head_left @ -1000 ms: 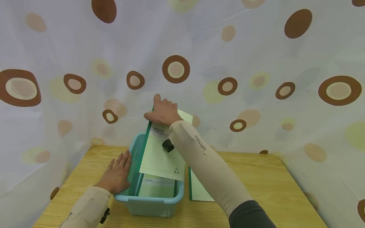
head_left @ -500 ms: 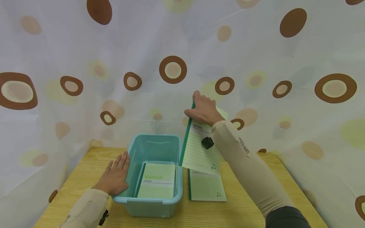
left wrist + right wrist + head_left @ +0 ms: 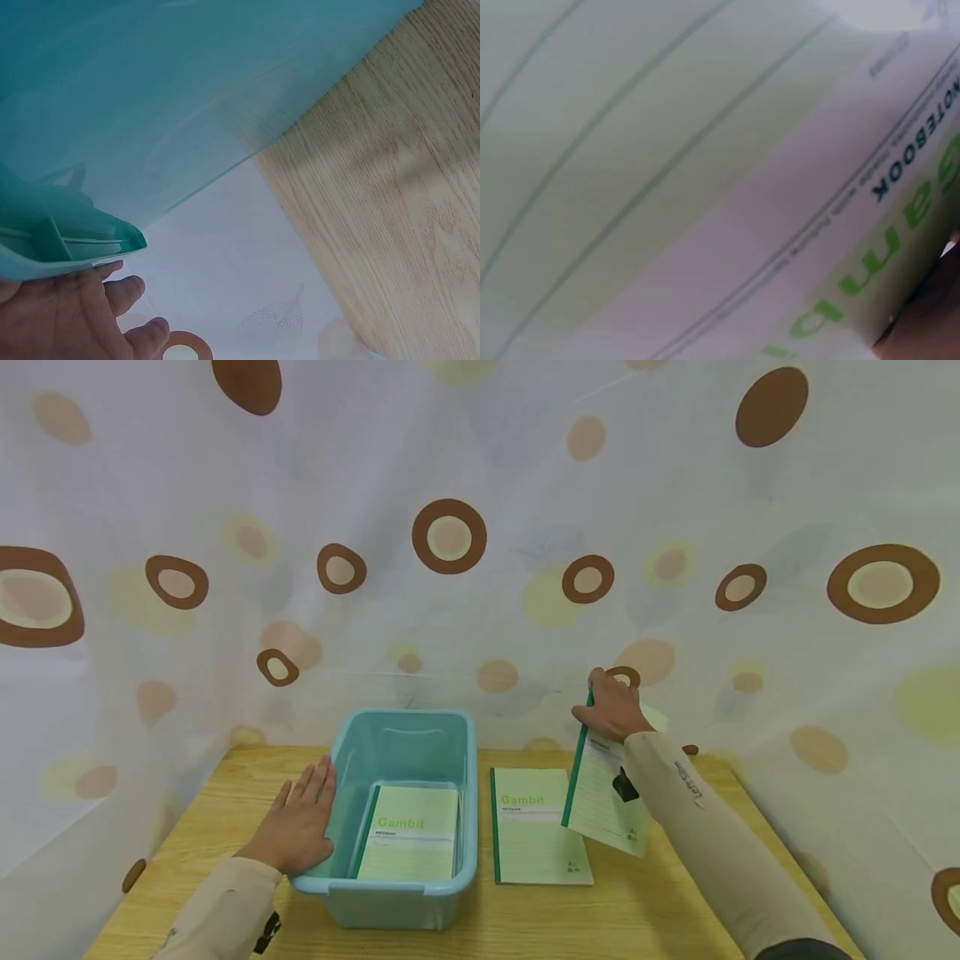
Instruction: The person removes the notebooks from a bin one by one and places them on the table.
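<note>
The right hand (image 3: 613, 708) gripped a green-spined notebook (image 3: 606, 793), tilted, above the surface (image 3: 532, 927) at 3 o'clock from the blue bin (image 3: 393, 910), whose 9 o'clock side the left hand (image 3: 296, 827) touched, fingers extended.

Light-coloured wooden table (image 3: 540, 918) with visible grain. Behind the table, a pale, lavender-grey covering (image 3: 480, 618), softly creased and wrapped around to the table's left and right sides. On the covering above the table's far edge, brown rings (image 3: 450, 537) with cream-and-tan centres, solid brown ovals (image 3: 772, 407), tan ovals (image 3: 587, 438) and blurry yellow patches (image 3: 555, 597). Beside the table in the left-wrist view, a faint leaf print (image 3: 274, 322). Soft, even light over table and covering.
</note>
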A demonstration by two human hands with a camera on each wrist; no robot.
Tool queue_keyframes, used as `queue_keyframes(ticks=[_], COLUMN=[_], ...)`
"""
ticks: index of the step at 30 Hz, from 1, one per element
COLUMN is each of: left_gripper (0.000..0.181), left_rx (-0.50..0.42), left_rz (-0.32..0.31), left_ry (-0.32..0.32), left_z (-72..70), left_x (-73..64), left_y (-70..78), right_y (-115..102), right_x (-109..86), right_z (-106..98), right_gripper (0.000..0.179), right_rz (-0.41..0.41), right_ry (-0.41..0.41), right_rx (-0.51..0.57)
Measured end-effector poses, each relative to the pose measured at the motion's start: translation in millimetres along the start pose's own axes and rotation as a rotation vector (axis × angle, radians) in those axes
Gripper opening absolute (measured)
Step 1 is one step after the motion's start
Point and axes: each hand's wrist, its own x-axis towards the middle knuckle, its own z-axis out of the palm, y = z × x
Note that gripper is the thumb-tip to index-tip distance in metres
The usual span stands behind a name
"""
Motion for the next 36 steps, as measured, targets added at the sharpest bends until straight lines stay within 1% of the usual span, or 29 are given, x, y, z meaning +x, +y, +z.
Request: queue_keyframes(ticks=[5,7,9,12,17,22,26,31,36], left_gripper=[0.084,0.084,0.084,0.084,0.084,0.084,0.083,0.083,0.083], left_rx=[0.003,0.000,-0.002,-0.003,0.004,0.007,0.005,0.001,-0.007], left_rz=[-0.003,-0.004,-0.005,-0.007,-0.011,-0.006,-0.004,-0.003,-0.003], left_ry=[0.000,0.002,0.002,0.001,-0.002,0.004,0.004,0.004,0.004], left_z=[-1.0,-0.8,-0.2,0.9,1.1,-0.3,-0.2,-0.6,-1.6], left_x=[-0.1,-0.5,-1.1,-1.2,-0.9,-0.1,0.1,-0.3,-0.7], left_y=[1.1,1.2,1.1,0.7,-0.1,-0.7,-1.0,-0.8,-0.3], right_y=[43.8,57.8,67.8,78.3,89.1,100.2,105.6,107.8,104.5], right_x=[-5.0,-8.1,-11.7,-17.2,-23.2,-24.7,-24.7,-21.2,-20.2], right_z=[25.4,35.7,44.4,55.1,72.7,94.6,107.7,118.8,124.3], right_gripper=[0.036,0.034,0.030,0.029,0.029,0.026,0.025,0.027,0.030], right_rz=[-0.006,-0.010,-0.013,-0.019,-0.014,-0.016,-0.026,-0.039,-0.014], right_ry=[-0.012,-0.022,-0.036,-0.060,-0.083,-0.094,-0.112,-0.123,-0.146], right_rx=[-0.020,-0.040,-0.053,-0.066,-0.066,-0.071,-0.064,-0.069,-0.065])
